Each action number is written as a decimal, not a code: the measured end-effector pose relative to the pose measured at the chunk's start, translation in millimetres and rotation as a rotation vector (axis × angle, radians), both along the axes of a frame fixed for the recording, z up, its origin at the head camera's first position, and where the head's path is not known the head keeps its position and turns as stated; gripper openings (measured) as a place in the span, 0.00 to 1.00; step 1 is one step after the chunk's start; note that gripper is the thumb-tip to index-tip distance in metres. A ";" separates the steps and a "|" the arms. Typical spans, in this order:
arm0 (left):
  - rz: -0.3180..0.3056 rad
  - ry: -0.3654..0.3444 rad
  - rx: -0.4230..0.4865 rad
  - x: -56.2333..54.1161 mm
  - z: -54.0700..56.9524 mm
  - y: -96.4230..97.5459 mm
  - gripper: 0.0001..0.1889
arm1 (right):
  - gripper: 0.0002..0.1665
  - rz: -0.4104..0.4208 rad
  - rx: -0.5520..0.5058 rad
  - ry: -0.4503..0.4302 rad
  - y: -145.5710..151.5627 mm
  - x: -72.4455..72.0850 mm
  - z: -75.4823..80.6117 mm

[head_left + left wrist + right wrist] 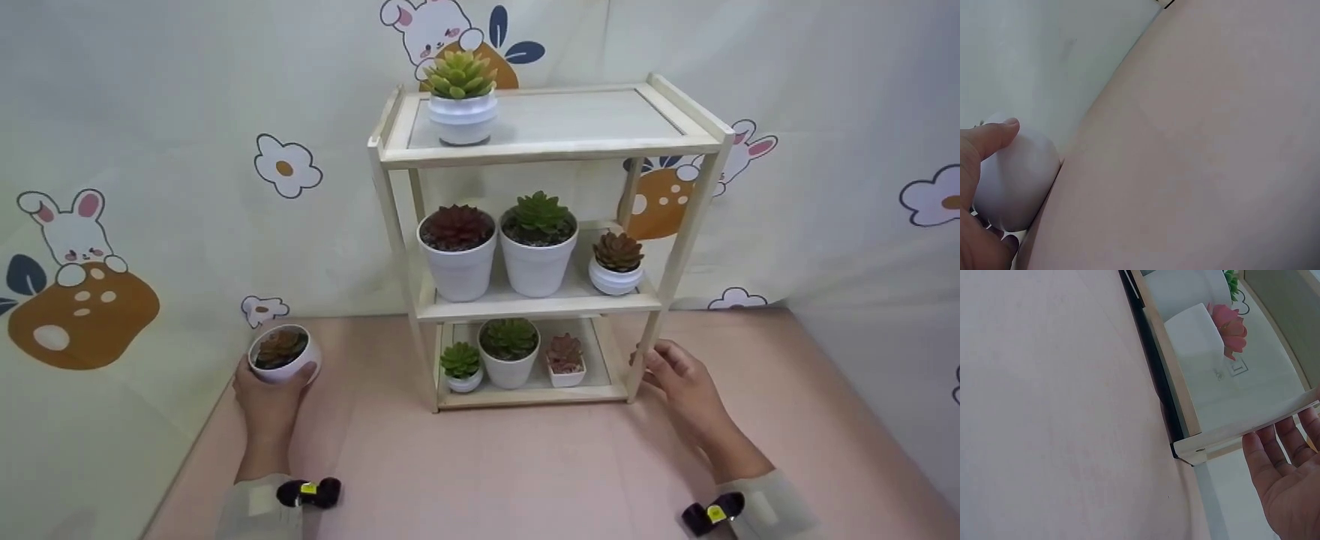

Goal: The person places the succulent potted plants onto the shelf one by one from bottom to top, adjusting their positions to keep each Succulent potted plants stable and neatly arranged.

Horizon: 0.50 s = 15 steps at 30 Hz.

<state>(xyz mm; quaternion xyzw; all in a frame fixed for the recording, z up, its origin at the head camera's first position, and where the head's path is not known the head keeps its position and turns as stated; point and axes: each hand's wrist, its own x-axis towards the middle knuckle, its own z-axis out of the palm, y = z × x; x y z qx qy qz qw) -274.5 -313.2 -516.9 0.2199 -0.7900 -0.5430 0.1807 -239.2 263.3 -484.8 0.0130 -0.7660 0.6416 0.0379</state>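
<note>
At the left, my left hand (271, 397) grips a round white pot (313, 358) holding a brownish succulent (280, 347). The thumb lies over the pot's side, and in the left wrist view the white pot (1022, 174) is tilted close to the table edge by the wall. My right hand (686, 382) holds the front right leg of a wooden three-tier shelf (540, 306), low down. In the right wrist view, the fingers of this hand (1292, 478) lie against the leg; the thumb is mostly out of view.
On the top tier stands a yellow-green succulent (461, 97). The middle tier carries a dark red succulent (457, 255), a green one (538, 244) and a small brown one (616, 262). Three more potted succulents sit on the bottom tier. Patterned cloth walls (187, 247) enclose the pink table (487, 472).
</note>
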 end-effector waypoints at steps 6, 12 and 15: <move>-0.008 0.011 -0.006 -0.1 0.1 -1.0 0.60 | 0.30 0.003 0.006 0.009 -0.4 0.7 -0.7; -0.010 0.035 0.000 -0.4 -2.2 -2.9 0.59 | 0.28 0.000 -0.005 0.024 -1.1 0.6 -0.9; -0.007 0.022 0.003 0.1 -2.3 -2.8 0.59 | 0.28 -0.001 -0.007 0.025 -1.0 0.0 -1.2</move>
